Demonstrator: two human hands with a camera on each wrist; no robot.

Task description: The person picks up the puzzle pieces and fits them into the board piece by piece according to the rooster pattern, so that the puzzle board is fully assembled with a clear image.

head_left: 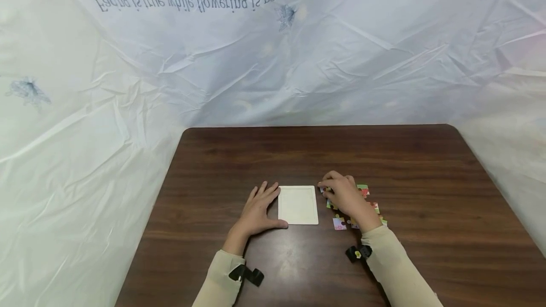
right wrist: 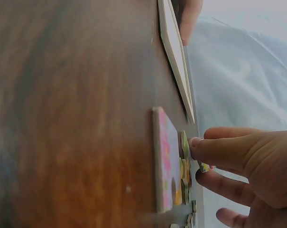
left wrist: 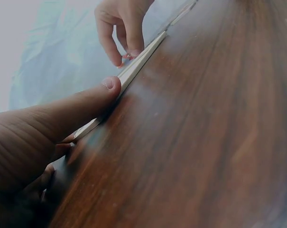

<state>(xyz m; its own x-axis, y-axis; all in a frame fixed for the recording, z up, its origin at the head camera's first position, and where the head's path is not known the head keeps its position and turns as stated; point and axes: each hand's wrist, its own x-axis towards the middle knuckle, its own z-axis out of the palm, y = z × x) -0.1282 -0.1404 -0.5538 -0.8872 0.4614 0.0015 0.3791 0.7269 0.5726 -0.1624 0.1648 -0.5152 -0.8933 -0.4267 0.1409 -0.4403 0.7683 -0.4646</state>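
Head view, flipped lettering point(head_left: 226, 4) "flowering is past", right grip point(head_left: 344, 194) pinching puzzle piece point(right wrist: 205, 167)

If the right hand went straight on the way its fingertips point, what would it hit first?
Probably the white square board, near its far right corner, just left of the right hand in the head view. The hand's height is hard to judge, so it might pass over.

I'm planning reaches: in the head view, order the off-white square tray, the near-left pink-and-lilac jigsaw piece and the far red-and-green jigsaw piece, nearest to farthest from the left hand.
1. Off-white square tray: against the left hand.
2. Pink-and-lilac jigsaw piece: right of the tray.
3. Red-and-green jigsaw piece: farther right, at the pile's far side.
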